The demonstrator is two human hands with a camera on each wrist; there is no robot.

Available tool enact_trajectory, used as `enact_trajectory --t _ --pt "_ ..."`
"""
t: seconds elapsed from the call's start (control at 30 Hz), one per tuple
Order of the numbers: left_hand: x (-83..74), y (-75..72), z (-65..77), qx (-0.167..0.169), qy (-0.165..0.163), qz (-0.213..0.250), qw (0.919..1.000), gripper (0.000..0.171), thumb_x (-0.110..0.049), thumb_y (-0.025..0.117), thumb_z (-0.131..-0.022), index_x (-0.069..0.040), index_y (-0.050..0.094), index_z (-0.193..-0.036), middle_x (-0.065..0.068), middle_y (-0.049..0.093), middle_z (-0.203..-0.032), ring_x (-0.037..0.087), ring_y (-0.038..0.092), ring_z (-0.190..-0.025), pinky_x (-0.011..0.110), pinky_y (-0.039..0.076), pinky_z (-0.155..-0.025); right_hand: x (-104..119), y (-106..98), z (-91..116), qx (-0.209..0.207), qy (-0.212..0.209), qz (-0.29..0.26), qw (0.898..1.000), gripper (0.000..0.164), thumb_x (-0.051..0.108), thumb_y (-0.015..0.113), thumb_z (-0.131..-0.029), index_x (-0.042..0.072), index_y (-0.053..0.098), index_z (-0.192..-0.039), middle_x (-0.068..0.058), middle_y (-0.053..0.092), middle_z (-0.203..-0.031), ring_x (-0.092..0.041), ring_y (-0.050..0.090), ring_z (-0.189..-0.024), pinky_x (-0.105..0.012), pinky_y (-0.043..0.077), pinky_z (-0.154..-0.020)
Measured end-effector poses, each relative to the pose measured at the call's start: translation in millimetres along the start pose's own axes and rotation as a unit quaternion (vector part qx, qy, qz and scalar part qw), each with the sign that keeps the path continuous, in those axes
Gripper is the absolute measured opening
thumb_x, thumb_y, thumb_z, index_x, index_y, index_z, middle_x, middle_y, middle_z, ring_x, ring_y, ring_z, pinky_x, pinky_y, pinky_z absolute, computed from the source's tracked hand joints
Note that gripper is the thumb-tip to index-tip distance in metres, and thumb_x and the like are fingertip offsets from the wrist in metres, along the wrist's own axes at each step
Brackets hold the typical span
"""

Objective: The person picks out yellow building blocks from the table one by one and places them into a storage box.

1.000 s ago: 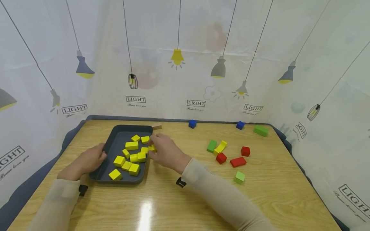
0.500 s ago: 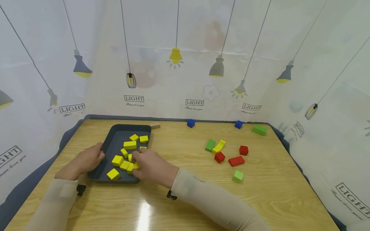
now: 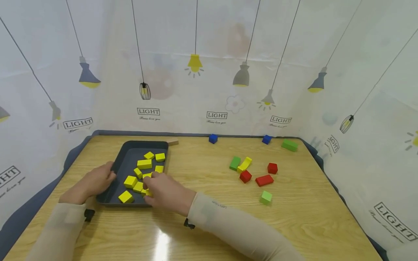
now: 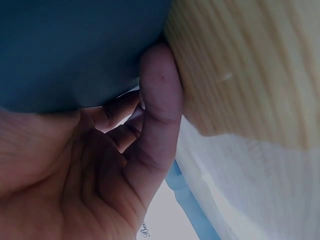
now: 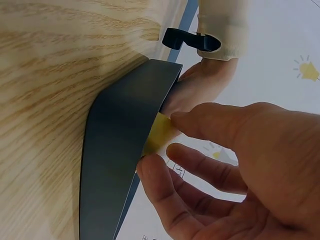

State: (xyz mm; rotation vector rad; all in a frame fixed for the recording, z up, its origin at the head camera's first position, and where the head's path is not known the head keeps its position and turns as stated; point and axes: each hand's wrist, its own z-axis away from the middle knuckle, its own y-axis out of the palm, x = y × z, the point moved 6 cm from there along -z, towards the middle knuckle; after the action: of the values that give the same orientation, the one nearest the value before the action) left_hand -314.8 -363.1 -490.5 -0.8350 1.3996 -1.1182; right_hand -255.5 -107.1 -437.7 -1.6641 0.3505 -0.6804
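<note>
A dark grey tray (image 3: pixel 125 163) lies on the left part of the table with several yellow blocks (image 3: pixel 144 164) in it. My left hand (image 3: pixel 90 183) grips the tray's left side; the left wrist view has its fingers against the dark wall. Over the tray's near right side, my right hand (image 3: pixel 168 193) pinches a yellow block (image 5: pixel 159 134) between thumb and fingertips. In the right wrist view that block shows just above the tray's rim. From the head view the right hand covers part of the tray's right edge and some blocks beneath it.
Right of the tray lie a green block (image 3: pixel 234 163), a curved yellow block (image 3: pixel 244 165), red blocks (image 3: pixel 265 180) and a light green cube (image 3: pixel 266 197). Blue cubes (image 3: pixel 213 138) and another green block (image 3: pixel 289 145) sit near the far edge. A wooden piece (image 3: pixel 172 142) lies behind the tray.
My right hand has moved left and nearer from the tray's right edge to over the blocks, carrying the yellow block. The left hand stays on the tray's side.
</note>
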Motion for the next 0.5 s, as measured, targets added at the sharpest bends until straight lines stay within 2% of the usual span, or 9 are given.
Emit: enact_trajectory --t 0.27,0.4,0.5 --pt "-0.2 0.4 -1.0 0.0 0.001 0.002 1.0 0.054 -0.009 0.05 -0.113 0.027 0.044 -0.153 0.052 0.063 -0.146 0.06 0.072 -0.123 0.074 0.059 -0.104 -10.9 -5.1 12.7 -0.009 0.02 -0.018 1.0 0.033 0.026 0.083 -0.11 0.009 0.078 -0.139 -0.005 0.08 -0.13 -0.005 0.065 -0.094 -0.01 0.054 -0.08" --pt "-0.4 0.5 -0.9 -0.002 0.005 0.001 1.0 0.053 -0.009 0.051 -0.113 0.027 0.045 -0.152 0.051 0.065 -0.143 0.056 0.074 -0.118 0.073 0.06 -0.101 -23.7 -13.9 24.8 -0.029 0.036 -0.049 0.998 0.032 0.024 0.083 -0.11 0.006 0.079 -0.137 -0.008 0.08 -0.129 -0.008 0.068 -0.093 -0.012 0.056 -0.08" --pt "-0.2 1.3 -1.3 -0.002 0.006 -0.001 1.0 0.052 -0.009 0.051 -0.113 0.027 0.046 -0.15 0.051 0.066 -0.14 0.053 0.075 -0.113 0.071 0.061 -0.098 -35.9 -22.0 35.3 -0.048 0.05 -0.052 0.996 0.031 0.024 0.084 -0.109 0.007 0.08 -0.135 -0.009 0.08 -0.126 -0.009 0.069 -0.095 -0.015 0.058 -0.082"
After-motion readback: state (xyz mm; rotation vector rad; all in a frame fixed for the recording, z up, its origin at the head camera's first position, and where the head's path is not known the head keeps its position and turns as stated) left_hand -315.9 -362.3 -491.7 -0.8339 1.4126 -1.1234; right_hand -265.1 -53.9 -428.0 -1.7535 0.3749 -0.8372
